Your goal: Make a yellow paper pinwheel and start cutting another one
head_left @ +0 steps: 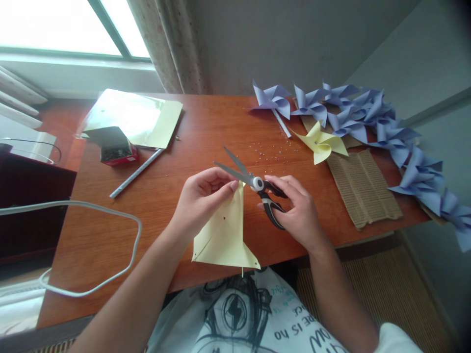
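My left hand point(203, 196) pinches the top corner of a pale yellow paper sheet point(224, 235), held up over the near edge of the wooden table point(172, 186). The sheet hangs down toward my lap and has cuts running in from its corners. My right hand point(300, 211) grips the black handles of a pair of scissors point(253, 184). Their blades are spread apart and point up-left, right at the paper's top corner beside my left fingers.
A finished yellow pinwheel point(322, 143) and a row of several blue pinwheels point(368, 115) lie at the right, partly on corrugated cardboard point(364, 189). Small pins point(270, 151) are scattered mid-table. A stack of yellow sheets point(136, 117), a small red box point(117, 149), a grey stick point(137, 172) and a white cable point(110, 230) lie left.
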Demonstrator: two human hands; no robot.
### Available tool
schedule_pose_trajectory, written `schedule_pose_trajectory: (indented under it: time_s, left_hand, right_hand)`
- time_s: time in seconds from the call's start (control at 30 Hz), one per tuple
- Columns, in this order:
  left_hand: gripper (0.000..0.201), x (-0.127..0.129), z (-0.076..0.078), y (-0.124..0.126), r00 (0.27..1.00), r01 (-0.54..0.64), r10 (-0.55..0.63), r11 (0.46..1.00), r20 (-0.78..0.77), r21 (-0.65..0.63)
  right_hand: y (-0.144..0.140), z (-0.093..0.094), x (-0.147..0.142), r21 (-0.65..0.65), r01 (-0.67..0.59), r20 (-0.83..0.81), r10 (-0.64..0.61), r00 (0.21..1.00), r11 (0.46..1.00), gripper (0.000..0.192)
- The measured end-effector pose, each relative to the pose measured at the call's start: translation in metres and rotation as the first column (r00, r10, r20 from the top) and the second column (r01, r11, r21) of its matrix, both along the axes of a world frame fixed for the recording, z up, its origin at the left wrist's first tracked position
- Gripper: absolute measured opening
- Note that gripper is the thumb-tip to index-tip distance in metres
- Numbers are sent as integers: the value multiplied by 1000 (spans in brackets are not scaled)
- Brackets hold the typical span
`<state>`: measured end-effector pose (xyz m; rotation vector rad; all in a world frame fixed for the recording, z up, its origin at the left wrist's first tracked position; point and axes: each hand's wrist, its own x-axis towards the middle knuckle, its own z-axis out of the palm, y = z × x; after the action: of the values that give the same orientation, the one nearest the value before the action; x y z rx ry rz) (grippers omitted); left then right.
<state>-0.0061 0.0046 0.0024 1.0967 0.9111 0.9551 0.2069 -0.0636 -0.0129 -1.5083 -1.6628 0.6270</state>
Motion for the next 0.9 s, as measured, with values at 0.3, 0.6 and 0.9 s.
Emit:
schedule_pose_trajectory:
  time_s: [0.3, 0.6, 0.9]
  left_hand:
    - [18, -1, -2, 2, 998, -42, 41, 999, -49, -15]
    - [20, 0, 1, 2, 995, -54, 54, 999, -83, 2]
    - [16, 0, 1, 1, 994, -30, 34, 999, -99, 46]
  right_hand:
    - [25, 15, 31, -407, -1, -474, -210, 855, 914, 42]
    - [17, 12, 51, -371, 105, -328, -236, 915, 923, 52]
    - [-26, -6, 73, -134, 316, 257, -275, 926, 939, 51]
